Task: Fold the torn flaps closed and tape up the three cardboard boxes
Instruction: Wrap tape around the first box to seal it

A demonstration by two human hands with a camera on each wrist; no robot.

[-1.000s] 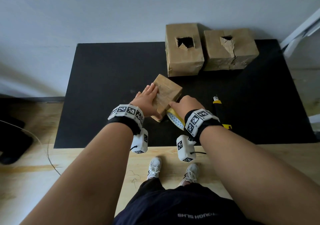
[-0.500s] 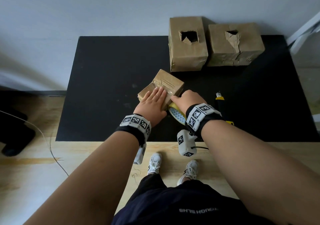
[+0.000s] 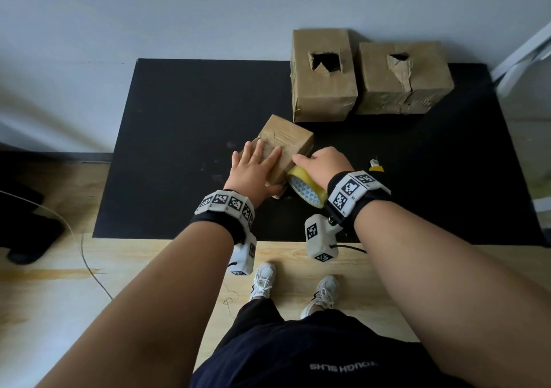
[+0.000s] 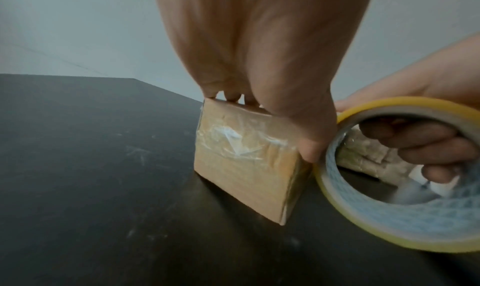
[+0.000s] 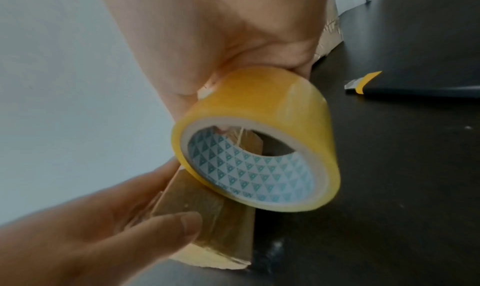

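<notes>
A small cardboard box (image 3: 286,138) stands mid-mat, with clear tape across its near face (image 4: 241,157). My left hand (image 3: 256,163) lies flat on its top, fingers straight and spread, while the thumb (image 5: 179,227) rests against the near side. My right hand (image 3: 319,163) grips a yellow tape roll (image 3: 307,190) with its fingers through the core (image 4: 428,138), and the roll (image 5: 259,167) is held against the box's near right corner. Two larger boxes stand at the back: one (image 3: 323,95) has an open torn hole in its top, the other (image 3: 402,89) a torn flap.
The black mat (image 3: 179,149) lies on a wooden floor against a white wall. A yellow-and-black utility knife (image 3: 376,166) lies on the mat just right of my right hand. A white frame (image 3: 524,56) leans at the far right. My feet stand by the mat's near edge.
My left hand has slid from the small box's left side onto its top. The box has settled flatter on the mat. The right hand keeps the roll at the box's corner.
</notes>
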